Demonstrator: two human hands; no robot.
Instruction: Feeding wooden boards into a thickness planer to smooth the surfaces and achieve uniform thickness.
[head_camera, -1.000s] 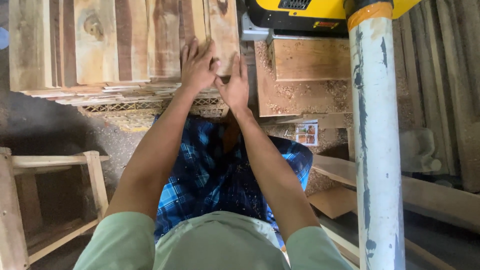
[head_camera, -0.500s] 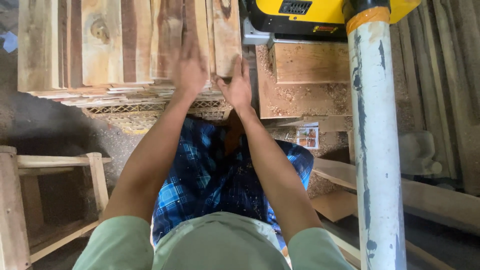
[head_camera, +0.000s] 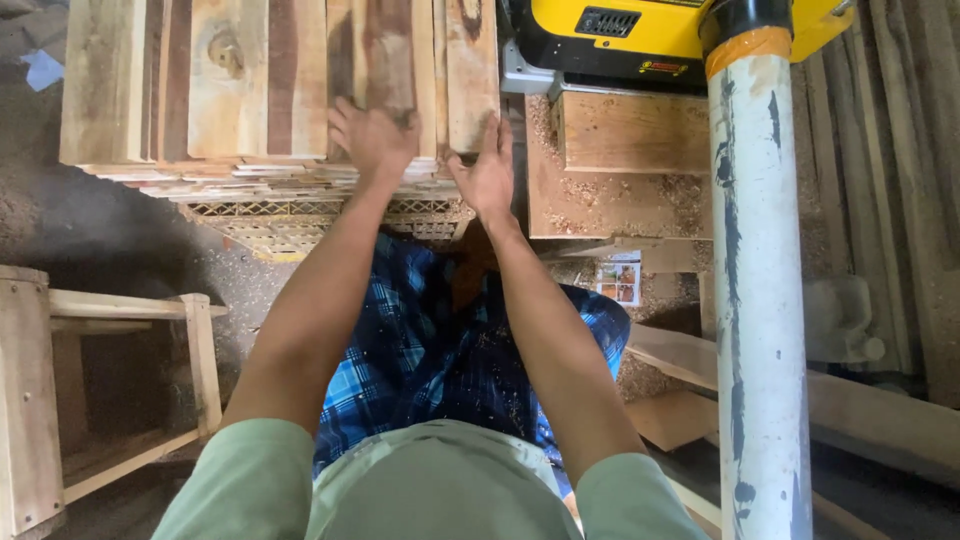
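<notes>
Sawdust covers the dark workshop floor, and a stack of pale and brown-streaked rough wooden boards (head_camera: 270, 90) rests on a yellowish plastic lattice crate (head_camera: 300, 222) straight ahead of the person. Both hands are at the near end of this stack. The left hand (head_camera: 375, 140) lies flat, fingers spread, on top of a dark-grained board (head_camera: 385, 55), palm down and not closed around anything. The right hand (head_camera: 488, 172) stands just to its right, thumb and fingers pressed to the end and side of a narrow light board (head_camera: 470, 65) at the stack's right edge; whether the fingers wrap under it cannot be told.

The boards run lengthwise away from the hands, their far ends cut off by the top of the view, so their full length is hidden. The left hand is nearer the dark board, the right nearer the narrow one.

Beyond the right hand sits a yellow and black planing machine (head_camera: 620, 35) above a chip-strewn wooden stand (head_camera: 620, 170). A white, paint-flecked post (head_camera: 760, 300) blocks much of what lies further right.
</notes>
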